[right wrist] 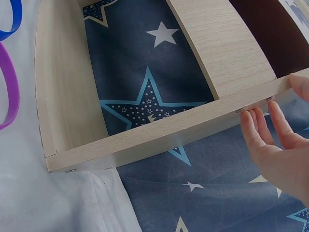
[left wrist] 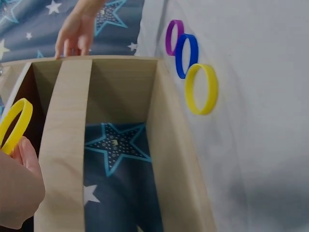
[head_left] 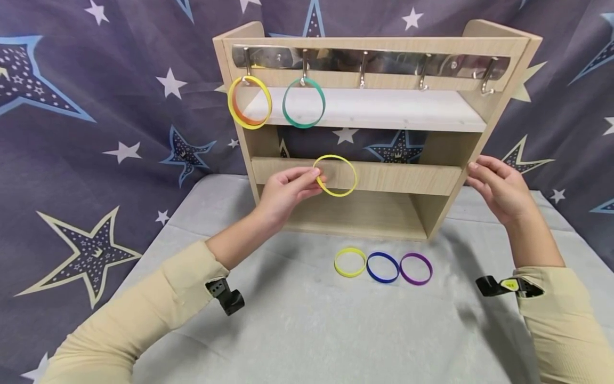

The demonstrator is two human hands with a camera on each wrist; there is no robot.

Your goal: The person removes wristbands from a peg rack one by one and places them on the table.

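In the head view my left hand (head_left: 290,189) pinches a thin yellow silicone wristband (head_left: 355,178) between thumb and fingers, in front of the wooden shelf unit's middle board. The left wrist view shows this wristband (left wrist: 24,118) too. My right hand (head_left: 501,186) touches the outer side of the shelf unit (head_left: 472,154); the right wrist view shows its fingertips (right wrist: 247,118) against the side panel and the thumb at the front edge. On the leftmost hook (head_left: 247,64) hang a yellow wristband (head_left: 230,104) and an orange wristband (head_left: 238,113). A green wristband (head_left: 322,101) hangs from the second hook (head_left: 304,64).
On the grey cloth before the shelf unit lie a yellow wristband (head_left: 337,266), a blue wristband (head_left: 397,272) and a purple wristband (head_left: 430,272) in a row. Three bare hooks follow along the metal rail (head_left: 393,61). A star-patterned curtain (head_left: 144,106) stands behind.
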